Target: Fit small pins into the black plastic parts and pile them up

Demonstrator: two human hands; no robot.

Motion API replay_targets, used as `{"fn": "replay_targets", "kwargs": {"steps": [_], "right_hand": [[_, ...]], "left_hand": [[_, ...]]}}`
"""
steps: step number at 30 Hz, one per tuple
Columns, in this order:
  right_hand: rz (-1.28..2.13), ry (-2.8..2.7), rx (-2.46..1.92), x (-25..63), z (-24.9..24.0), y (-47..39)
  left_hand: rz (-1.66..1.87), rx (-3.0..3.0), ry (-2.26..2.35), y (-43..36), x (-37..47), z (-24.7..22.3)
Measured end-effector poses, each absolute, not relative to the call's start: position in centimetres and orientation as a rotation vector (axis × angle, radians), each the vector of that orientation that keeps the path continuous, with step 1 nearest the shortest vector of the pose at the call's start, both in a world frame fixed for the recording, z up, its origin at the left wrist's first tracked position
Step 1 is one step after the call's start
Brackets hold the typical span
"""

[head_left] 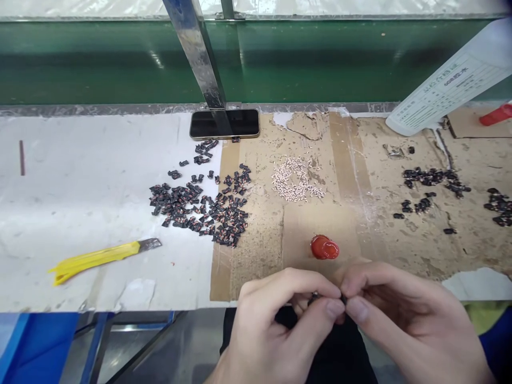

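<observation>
My left hand (288,314) and my right hand (400,309) meet at the bench's front edge, fingertips pinched together. Between them shows a sliver of a small black part (343,300), mostly hidden by the fingers. Just beyond the hands sits a small red cap-like dish (325,247) with a glossy surface. Farther back lies a ring-shaped heap of tiny pale pinkish pieces (294,179). To the left spreads a large pile of small black parts with coppery bits (200,208). More small black pieces (430,178) lie in clusters on the right.
A yellow box cutter (104,258) lies on the left, blade exposed. A phone (224,124) rests by the metal post (198,50) at the back. A white labelled bottle (452,80) leans at the right, near a red object (496,114). Cardboard (260,256) covers part of the bench.
</observation>
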State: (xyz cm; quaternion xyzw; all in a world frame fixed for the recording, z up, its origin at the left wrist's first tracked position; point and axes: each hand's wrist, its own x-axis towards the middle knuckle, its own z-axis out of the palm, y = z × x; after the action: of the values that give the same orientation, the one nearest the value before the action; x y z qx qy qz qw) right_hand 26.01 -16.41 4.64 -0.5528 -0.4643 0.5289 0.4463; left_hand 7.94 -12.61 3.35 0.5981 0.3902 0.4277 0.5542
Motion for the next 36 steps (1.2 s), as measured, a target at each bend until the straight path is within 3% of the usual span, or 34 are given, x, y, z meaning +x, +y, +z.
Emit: {"fn": "replay_targets", "kwargs": {"steps": [11,19,36], "right_hand": [[1.226,-1.223,-1.375,25.8,4.3,-16.3],[0.868,-1.261,-1.395,25.0,4.1,-16.6],[1.092,-1.304,-1.372,25.9,4.0,-16.2]], "left_hand": [[1.069,1.549,0.962,-12.7,7.8,3.1],[1.022,1.624,0.965,-12.7,7.6,3.5],[0.869,1.682,0.944,-11.9,7.1,3.9]]}}
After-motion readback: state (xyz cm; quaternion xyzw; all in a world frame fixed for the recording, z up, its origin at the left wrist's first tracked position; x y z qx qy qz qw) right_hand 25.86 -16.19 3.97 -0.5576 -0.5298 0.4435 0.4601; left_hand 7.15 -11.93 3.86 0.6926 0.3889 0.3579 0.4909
